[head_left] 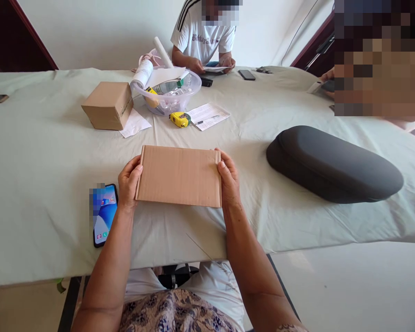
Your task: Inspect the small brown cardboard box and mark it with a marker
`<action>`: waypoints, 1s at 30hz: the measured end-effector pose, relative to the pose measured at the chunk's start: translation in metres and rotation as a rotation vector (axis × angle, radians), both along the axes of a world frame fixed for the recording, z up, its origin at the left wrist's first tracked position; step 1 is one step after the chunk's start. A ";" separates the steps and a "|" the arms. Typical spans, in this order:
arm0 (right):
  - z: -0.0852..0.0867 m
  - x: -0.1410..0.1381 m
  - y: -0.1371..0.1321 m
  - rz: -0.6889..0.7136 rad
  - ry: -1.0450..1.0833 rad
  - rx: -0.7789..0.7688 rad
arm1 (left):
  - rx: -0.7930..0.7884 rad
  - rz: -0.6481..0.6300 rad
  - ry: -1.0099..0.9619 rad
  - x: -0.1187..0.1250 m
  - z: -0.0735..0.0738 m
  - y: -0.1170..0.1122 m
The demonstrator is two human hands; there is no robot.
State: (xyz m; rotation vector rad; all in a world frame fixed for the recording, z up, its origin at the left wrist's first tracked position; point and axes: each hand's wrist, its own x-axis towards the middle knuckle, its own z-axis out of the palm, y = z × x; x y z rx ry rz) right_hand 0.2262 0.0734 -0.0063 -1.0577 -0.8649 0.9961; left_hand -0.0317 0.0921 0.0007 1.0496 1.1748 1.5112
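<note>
A flat brown cardboard box is held level between my two hands, over the near part of the cloth-covered table. My left hand grips its left short side, thumb along the edge. On the opposite short side, my right hand has its thumb on the top face and its fingers behind. The box looks closed; its underside is hidden. Beside my left forearm lies a phone with a lit blue screen. Farther off is a yellow tape measure, next to a printed sheet with a pen on it.
A larger cardboard box stands at the back left, partly over a paper. Near it, a translucent basin holds rolls and packets. A long dark padded case lies at right. One person sits opposite holding papers; another is at far right.
</note>
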 end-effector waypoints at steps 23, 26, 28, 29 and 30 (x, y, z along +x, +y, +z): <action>-0.003 -0.015 -0.006 -0.450 -0.622 0.437 | 0.566 0.244 0.771 0.022 -0.007 -0.014; 0.000 -0.028 -0.013 -0.504 -0.774 0.355 | 0.569 0.304 0.781 0.031 -0.010 -0.017; 0.001 -0.033 -0.016 -0.499 -0.838 0.322 | 0.543 0.356 0.782 0.036 -0.012 -0.020; 0.001 -0.035 -0.018 -0.497 -0.860 0.313 | 0.530 0.378 0.781 0.038 -0.012 -0.021; 0.000 -0.037 -0.019 -0.499 -0.873 0.308 | 0.522 0.395 0.779 0.039 -0.013 -0.022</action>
